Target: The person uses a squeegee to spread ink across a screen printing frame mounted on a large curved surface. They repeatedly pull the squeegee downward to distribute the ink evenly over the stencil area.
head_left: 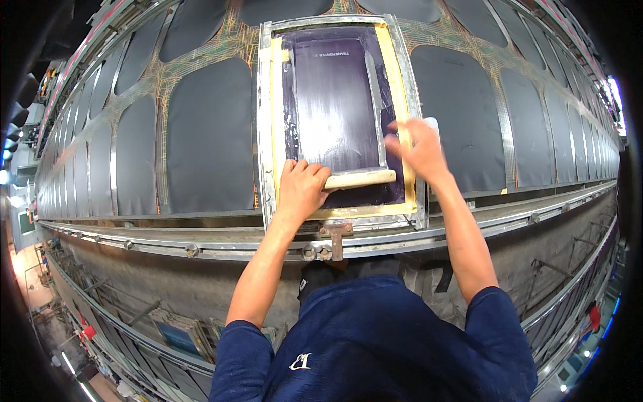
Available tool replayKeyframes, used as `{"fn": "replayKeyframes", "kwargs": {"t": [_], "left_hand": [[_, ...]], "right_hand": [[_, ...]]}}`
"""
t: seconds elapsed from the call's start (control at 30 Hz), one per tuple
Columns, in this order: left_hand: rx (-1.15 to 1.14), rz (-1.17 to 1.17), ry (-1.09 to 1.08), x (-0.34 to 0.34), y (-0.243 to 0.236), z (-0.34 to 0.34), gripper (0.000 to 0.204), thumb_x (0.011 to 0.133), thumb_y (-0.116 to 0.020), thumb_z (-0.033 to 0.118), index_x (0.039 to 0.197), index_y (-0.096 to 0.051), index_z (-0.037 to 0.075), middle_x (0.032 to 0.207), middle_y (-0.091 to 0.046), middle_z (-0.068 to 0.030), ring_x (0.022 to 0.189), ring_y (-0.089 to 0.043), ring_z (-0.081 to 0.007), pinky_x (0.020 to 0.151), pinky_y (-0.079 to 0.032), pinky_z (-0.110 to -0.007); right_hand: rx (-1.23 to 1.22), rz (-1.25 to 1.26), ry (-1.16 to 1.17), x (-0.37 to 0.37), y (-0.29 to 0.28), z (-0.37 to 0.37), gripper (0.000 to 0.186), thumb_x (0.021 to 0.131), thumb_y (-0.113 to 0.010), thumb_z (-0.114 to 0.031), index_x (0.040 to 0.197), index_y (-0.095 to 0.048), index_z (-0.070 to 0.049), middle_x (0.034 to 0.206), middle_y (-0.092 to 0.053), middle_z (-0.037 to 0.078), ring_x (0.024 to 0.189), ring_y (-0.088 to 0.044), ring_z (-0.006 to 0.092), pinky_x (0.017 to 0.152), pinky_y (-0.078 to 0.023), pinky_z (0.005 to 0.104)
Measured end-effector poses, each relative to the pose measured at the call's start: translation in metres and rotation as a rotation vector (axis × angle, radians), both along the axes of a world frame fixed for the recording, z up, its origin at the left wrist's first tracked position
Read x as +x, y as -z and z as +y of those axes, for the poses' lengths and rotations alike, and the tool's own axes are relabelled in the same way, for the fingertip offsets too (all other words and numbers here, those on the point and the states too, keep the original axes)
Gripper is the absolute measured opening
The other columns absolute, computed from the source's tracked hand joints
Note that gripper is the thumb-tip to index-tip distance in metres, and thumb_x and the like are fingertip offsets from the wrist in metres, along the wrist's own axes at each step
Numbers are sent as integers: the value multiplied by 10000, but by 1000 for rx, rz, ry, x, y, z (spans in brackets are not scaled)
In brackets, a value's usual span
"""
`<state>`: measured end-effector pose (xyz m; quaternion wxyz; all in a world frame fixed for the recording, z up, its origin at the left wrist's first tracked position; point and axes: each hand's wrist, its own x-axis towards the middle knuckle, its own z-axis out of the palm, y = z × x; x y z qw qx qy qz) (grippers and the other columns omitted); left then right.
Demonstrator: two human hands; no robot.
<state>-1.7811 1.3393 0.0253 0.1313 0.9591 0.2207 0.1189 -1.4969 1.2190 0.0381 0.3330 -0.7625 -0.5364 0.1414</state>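
Observation:
A screen-printing frame (265,134) with a metal border, yellow tape along its inner edges and a dark purple mesh lies in front of me. Across the mesh's near end rests a pale squeegee (362,178). My left hand (303,191) is closed around the squeegee's left end. Over the frame's right side hovers my right hand (418,149), blurred, its thumb and fingers apart and off the squeegee. Just behind that hand shows a small white thing (432,124), whose kind I cannot make out. Dark wet ink (335,100) coats the middle of the mesh.
Rows of dark grey rounded panels (211,134) lie on the long table on both sides of the frame. A metal rail (187,249) runs along the near edge, with a bracket (337,241) below the frame. More frames (177,335) are stored lower left.

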Motion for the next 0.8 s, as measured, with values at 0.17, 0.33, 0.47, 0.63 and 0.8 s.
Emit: {"fn": "replayKeyframes", "kwargs": {"t": [0.17, 0.33, 0.47, 0.63, 0.8], "left_hand": [[-24, 23, -2, -2, 4, -2, 300, 642, -848, 165, 913, -720, 147, 940, -709, 14, 889, -626, -219, 862, -444, -392], [-92, 68, -12, -9, -1, -1, 306, 612, -804, 111, 900, -702, 134, 928, -691, 4, 909, -634, -226, 851, -452, -395], [-186, -65, -24, -35, -11, 12, 392, 586, -838, 128, 960, -718, 138, 989, -709, 18, 915, -643, -221, 857, -452, -395], [-114, -43, -18, -98, -14, 54, 412, 608, -827, 135, 1005, -719, 148, 1034, -720, 20, 945, -664, -213, 862, -463, -406], [-98, 17, -33, -213, -19, 146, 349, 600, -843, 121, 933, -739, 140, 950, -738, -4, 872, -669, -246, 832, -477, -419]], "right_hand": [[-241, 87, 702, 70, 61, 5, 284, 974, -650, -356, 1084, -687, -96, 1016, -732, 198, 952, -687, 412, 860, -519, 477], [-91, 6, 632, 58, 48, -1, 309, 951, -689, -378, 938, -682, -69, 886, -706, 184, 851, -695, 377, 768, -521, 425], [-79, -51, 624, 50, -7, 12, 265, 949, -700, -328, 924, -703, -64, 810, -717, 109, 705, -640, 187, 697, -499, 360], [71, -56, 578, -5, 0, 55, 255, 907, -731, -336, 917, -715, -82, 834, -725, 114, 734, -688, 259, 706, -511, 381], [191, 143, 554, -143, 55, 137, 154, 867, -722, -212, 897, -707, -61, 903, -735, 128, 856, -726, 304, 776, -546, 389]]}}
